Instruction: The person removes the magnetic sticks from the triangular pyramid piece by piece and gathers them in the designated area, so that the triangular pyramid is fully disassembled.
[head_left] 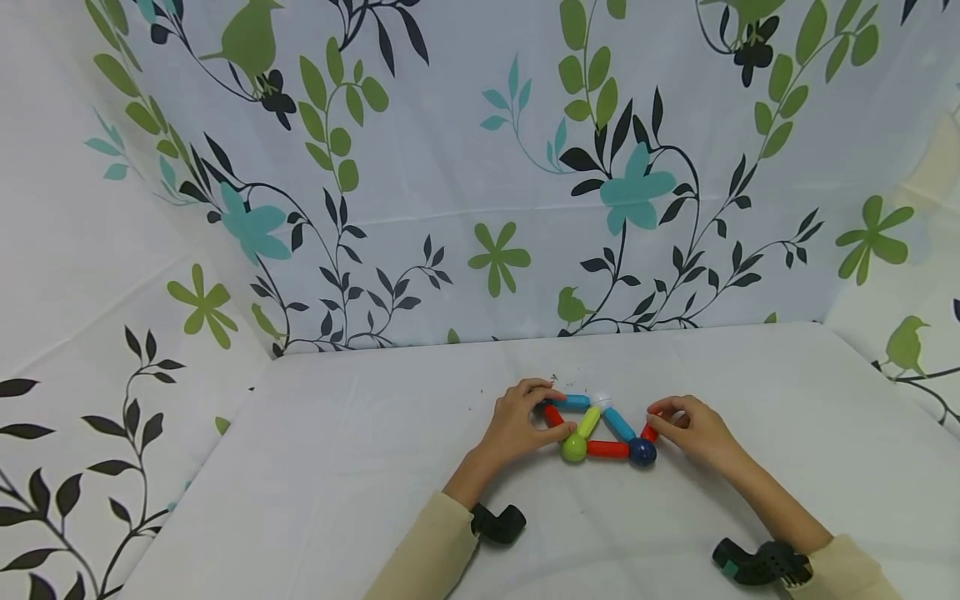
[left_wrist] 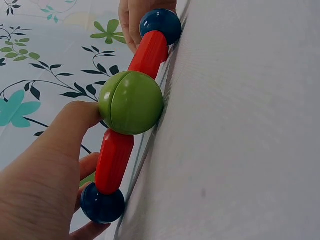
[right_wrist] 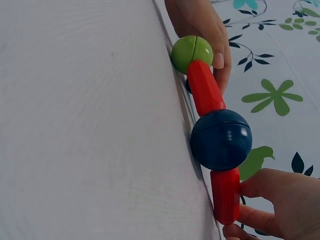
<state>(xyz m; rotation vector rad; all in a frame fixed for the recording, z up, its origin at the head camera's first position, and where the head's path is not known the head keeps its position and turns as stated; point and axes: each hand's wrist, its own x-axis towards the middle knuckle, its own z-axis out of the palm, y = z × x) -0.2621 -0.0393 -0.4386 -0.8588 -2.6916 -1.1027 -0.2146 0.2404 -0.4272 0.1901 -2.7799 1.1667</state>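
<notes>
A flat frame of toy building rods and balls lies on the white table, its cells triangular. In front, a red rod (head_left: 607,450) joins a green ball (head_left: 574,448) to a dark blue ball (head_left: 642,452). Yellow-green (head_left: 589,422) and light blue (head_left: 619,425) rods run back to a whitish ball (head_left: 601,402). My left hand (head_left: 517,421) grips the left end: its thumb touches the green ball, its fingers are around another dark blue ball (left_wrist: 102,204). My right hand (head_left: 697,429) pinches a red rod (right_wrist: 226,196) that meets the right dark blue ball.
White cloth covers the table (head_left: 337,483). Behind it hangs a curtain (head_left: 450,167) printed with leaves, flowers and birds. Black wrist devices (head_left: 498,525) sit at both sleeves.
</notes>
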